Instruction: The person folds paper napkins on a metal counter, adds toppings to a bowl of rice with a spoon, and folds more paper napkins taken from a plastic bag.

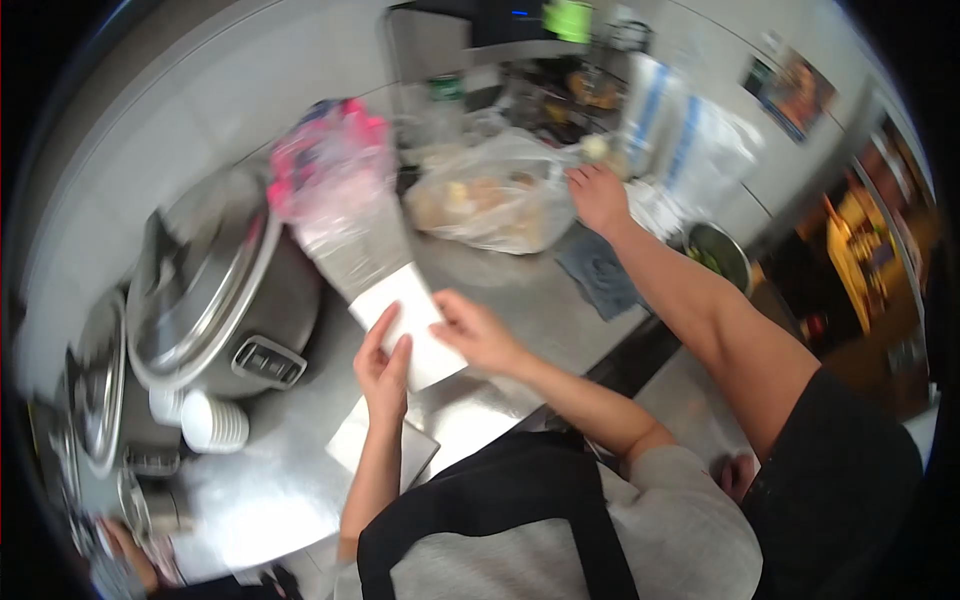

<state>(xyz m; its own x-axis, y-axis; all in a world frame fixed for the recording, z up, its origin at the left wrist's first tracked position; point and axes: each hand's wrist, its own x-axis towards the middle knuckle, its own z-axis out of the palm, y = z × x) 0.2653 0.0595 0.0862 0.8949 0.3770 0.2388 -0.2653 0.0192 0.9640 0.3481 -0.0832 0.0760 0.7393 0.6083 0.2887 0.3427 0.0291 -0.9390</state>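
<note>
A flat white paper piece [428, 362], perhaps a paper bag or sleeve, is held over the steel counter between my two hands. My left hand [384, 365] grips its left side, thumb and fingers closed on it. On the opposite side, my right hand [475, 332] pinches its edge. Just beyond its far end lies a clear plastic wrapper [362, 245] running up to a pink plastic bag [335, 160]. Below my left hand, more flat white paper [350, 436] rests on the counter, partly covered by my forearm.
Another person's hand [600, 198] reaches in from the right, beside a clear bag of food [500, 195]. A large steel cooker [215, 290] and stacked white cups [213, 422] stand at left. A grey cloth [603, 272] and a steel pot [722, 258] are at right.
</note>
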